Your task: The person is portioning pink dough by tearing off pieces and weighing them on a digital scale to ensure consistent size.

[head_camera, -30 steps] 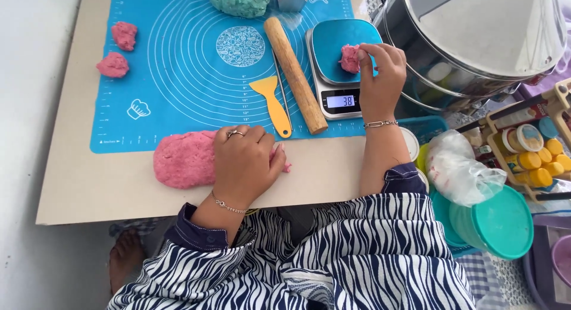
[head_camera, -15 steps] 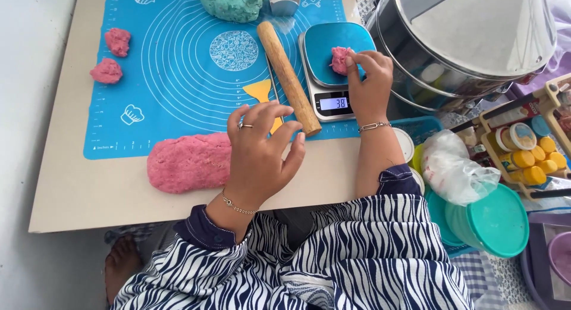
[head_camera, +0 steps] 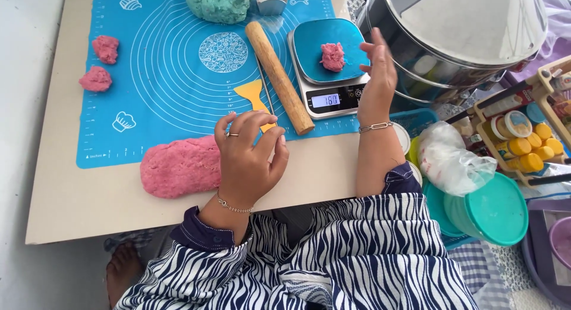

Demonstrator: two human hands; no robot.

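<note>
Fingers [head_camera: 380, 54] of the right hand [head_camera: 376, 84] are hovering released beside the scale [head_camera: 331, 66] weighing a pink dough piece [head_camera: 332, 56], while the left hand [head_camera: 250, 158] is hanging loosely curled, empty, near the pink dough log [head_camera: 181, 167]; portioning seems underway, with adjusting weight likely following.

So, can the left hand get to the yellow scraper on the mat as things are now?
Probably yes. The left hand hovers open just in front of the scraper, its fingertips almost at the handle. Nothing lies between them; the rolling pin sits beside it, to the right, and the pink dough is off to the left.
</note>
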